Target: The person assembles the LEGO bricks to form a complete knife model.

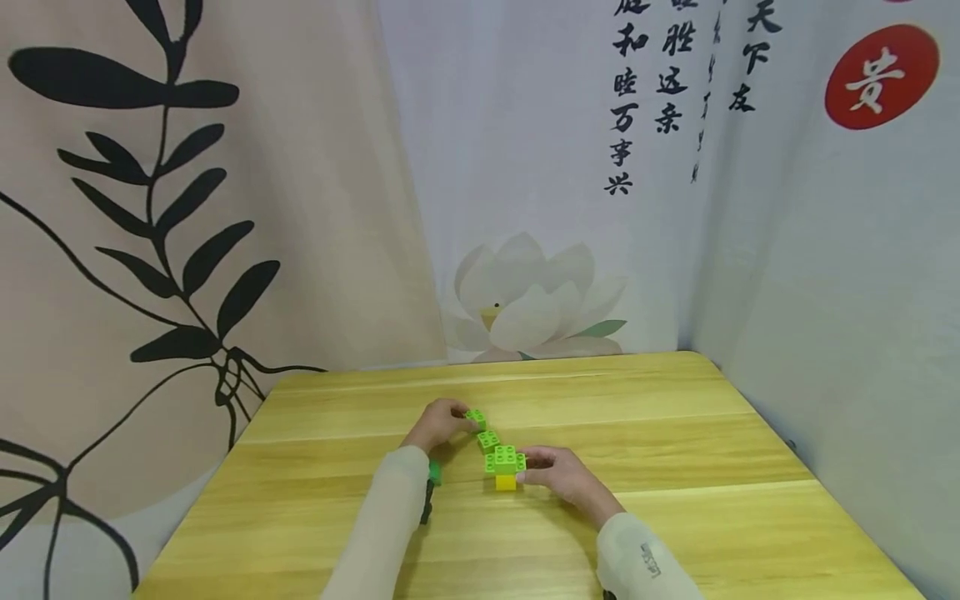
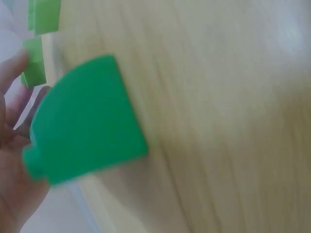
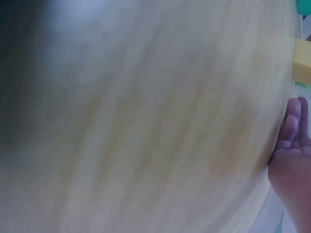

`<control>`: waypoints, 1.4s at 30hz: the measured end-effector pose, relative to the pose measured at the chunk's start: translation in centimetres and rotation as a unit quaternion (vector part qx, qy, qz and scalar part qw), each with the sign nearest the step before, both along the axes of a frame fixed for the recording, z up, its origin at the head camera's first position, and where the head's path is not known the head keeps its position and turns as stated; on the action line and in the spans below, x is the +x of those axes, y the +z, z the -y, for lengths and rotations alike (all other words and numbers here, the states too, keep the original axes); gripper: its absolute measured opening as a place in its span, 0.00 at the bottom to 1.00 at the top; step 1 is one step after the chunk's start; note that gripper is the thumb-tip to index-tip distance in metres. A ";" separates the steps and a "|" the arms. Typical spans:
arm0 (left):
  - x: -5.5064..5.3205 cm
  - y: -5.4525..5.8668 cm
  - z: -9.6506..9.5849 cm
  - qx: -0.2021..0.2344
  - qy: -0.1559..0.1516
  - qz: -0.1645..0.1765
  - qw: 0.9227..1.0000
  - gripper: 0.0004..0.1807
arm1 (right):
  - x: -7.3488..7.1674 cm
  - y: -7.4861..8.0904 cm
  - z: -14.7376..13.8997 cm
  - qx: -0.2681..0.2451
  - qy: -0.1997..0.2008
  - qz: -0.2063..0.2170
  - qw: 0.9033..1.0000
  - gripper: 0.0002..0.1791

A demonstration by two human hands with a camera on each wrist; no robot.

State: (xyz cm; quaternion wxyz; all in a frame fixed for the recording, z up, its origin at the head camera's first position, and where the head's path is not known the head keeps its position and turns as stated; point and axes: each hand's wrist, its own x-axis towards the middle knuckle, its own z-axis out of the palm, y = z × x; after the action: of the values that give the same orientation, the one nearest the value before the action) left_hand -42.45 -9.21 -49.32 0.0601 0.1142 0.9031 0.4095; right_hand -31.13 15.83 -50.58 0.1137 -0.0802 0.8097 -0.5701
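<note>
My left hand (image 1: 439,425) pinches a light green brick (image 1: 476,419) with studs on top, on the far side of the group. Just nearer lies another light green brick (image 1: 489,441). A stack of light green bricks (image 1: 505,457) over a yellow brick (image 1: 506,482) stands closer to me. My right hand (image 1: 564,477) holds the stack's right side, thumb in front and fingers behind. In the right wrist view, the yellow brick (image 3: 302,60) shows beyond curled fingers. A darker green piece with a rounded edge (image 2: 90,121) lies beside my left wrist.
The wooden table (image 1: 675,533) spreads around the bricks, its far edge by a printed curtain (image 1: 525,167). Another curtain side (image 1: 840,292) hangs along the right edge. Both sleeved forearms reach in from the front.
</note>
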 end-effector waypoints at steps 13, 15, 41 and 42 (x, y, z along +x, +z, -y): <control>1.2 2.8 1.7 0.042 -0.007 0.000 0.999 0.22 | -0.4 -0.3 -0.5 0.004 -0.006 -0.006 1.000 0.31; 1.3 3.1 1.8 0.046 -0.014 -0.007 0.999 0.22 | -0.4 -0.3 -0.6 0.005 -0.008 -0.008 1.000 0.31; 5.1 3.8 1.2 0.097 -0.076 -0.024 0.992 0.17 | -0.3 -0.3 0.1 0.007 -0.017 0.010 1.000 0.30; 5.3 3.8 1.2 0.096 -0.077 -0.026 0.992 0.18 | -0.3 -0.3 0.2 0.005 -0.017 0.010 1.000 0.30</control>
State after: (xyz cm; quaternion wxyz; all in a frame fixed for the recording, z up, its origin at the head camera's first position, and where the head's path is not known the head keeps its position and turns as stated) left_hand -37.15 -10.42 -45.49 0.0572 0.1995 0.8494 0.4853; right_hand -31.48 15.67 -50.85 0.1129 -0.0599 0.8128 -0.5683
